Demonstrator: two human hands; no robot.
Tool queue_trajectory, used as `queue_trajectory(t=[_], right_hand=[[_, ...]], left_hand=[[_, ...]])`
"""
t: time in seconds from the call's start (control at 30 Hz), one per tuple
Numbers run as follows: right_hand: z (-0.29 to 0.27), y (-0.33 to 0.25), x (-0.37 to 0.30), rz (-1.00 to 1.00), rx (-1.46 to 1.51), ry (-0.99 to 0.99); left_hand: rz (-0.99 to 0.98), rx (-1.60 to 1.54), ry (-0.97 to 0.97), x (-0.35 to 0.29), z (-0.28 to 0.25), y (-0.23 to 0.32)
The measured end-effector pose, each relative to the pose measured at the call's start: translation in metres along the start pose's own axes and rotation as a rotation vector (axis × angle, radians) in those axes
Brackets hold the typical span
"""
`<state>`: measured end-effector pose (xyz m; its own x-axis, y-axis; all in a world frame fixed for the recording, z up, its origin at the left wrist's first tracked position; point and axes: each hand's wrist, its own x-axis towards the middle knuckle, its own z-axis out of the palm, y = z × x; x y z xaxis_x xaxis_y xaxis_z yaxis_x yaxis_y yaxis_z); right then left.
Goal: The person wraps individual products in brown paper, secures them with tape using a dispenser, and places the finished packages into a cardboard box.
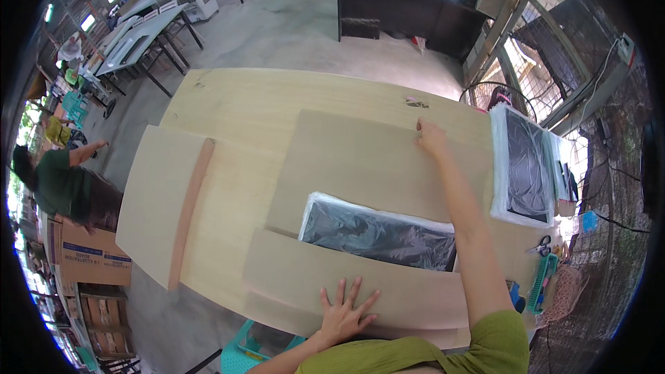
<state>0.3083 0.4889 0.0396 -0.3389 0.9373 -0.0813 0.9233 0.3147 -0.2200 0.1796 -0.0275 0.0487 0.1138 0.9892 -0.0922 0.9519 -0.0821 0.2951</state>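
Observation:
A large sheet of brown board, perhaps cardboard (353,159), is spread on the pale wooden table. On it rests a dark, flat rectangular panel (381,233) wrapped in clear plastic with a whitish rim. The sheet's near section (291,266) covers the panel's near edge. My left hand (346,315) lies flat on that section, fingers spread. Stretched across the panel's right end, my right arm reaches the sheet's far edge. There my right hand (432,138) has its fingers curled in; whether they pinch the edge is too small to tell.
A stack of brown boards (163,201) overhangs the table's left side. At right stand another wrapped panel (523,166), scissors (542,246) and a green basket (542,284). A person in a dark shirt (73,183) is at left beside a cardboard box (90,249). A teal stool (242,353) sits below.

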Motion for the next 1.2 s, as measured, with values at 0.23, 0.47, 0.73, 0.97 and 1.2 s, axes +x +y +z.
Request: queue_trajectory(t=[0.23, 0.47, 0.73, 0.97, 1.2], right_hand=[[-0.015, -0.014, -0.053, -0.208, 0.017, 0.122], [-0.074, -0.058, -0.174, -0.685, -0.278, 0.776], [-0.068, -0.116, -0.392, -0.612, 0.091, 0.302], [0.048, -0.091, -0.456, -0.537, 0.231, 0.242], [0.033, -0.132, -0.472, -0.49, 0.076, 0.374]], left_hand=[[0.01, 0.012, 0.099, -0.005, -0.008, -0.001], [0.024, 0.022, 0.109, -0.028, -0.005, 0.004], [0.007, 0.042, 0.222, -0.048, 0.004, 0.01], [-0.093, -0.034, 0.228, -0.047, 0.001, 0.021], [-0.216, -0.002, 0.205, -0.043, 0.012, 0.038]])
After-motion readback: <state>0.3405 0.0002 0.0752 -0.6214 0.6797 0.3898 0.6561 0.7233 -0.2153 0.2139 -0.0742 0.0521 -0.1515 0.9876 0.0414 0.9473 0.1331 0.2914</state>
